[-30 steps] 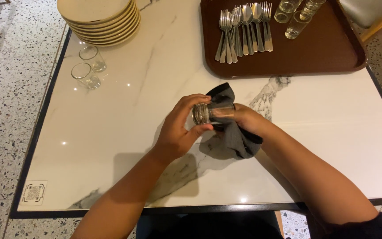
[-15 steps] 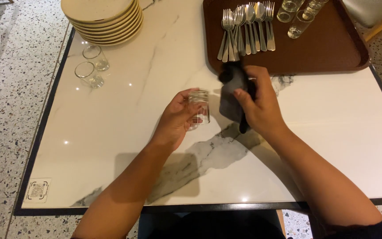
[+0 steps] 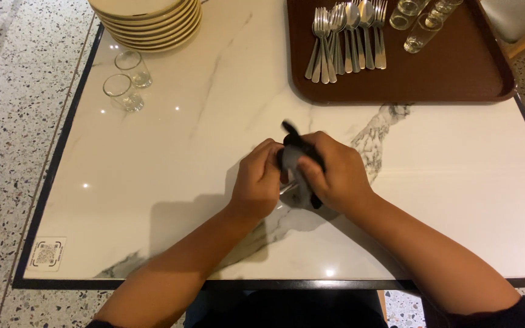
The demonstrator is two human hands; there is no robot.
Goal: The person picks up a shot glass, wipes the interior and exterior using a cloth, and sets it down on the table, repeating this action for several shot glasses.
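Clear glass, small and tumbler-shaped, sits between the two hands above the middle of the white marble table, near its front half. Only a sliver of it shows: a pale, shiny curve of wall and rim below the thumbs, with a bright glint on it. The rest is hidden by fingers and cloth, so its tilt cannot be told.

Dark cloth, charcoal to black, is bunched over and partly into the glass. One corner sticks up as a blurred point above the knuckles; a fold hangs down beside the right palm.

Left hand: fingers curled round the glass from its left side, closed on it, thumb toward the cloth.

Right hand: fingers folded tight over the cloth, pressing it against the glass, thumb tucked in front. The two hands touch or nearly touch at the thumbs.

Surroundings: two empty glasses stand upright, just beside each other, at the table's far left. Behind them, a stack of cream plates at the far edge. A brown tray lies at the far right; on it a row of forks and spoons lies side by side, handles toward the person, and more small glasses lie near its far edge. Speckled terrazzo floor runs along the left side.
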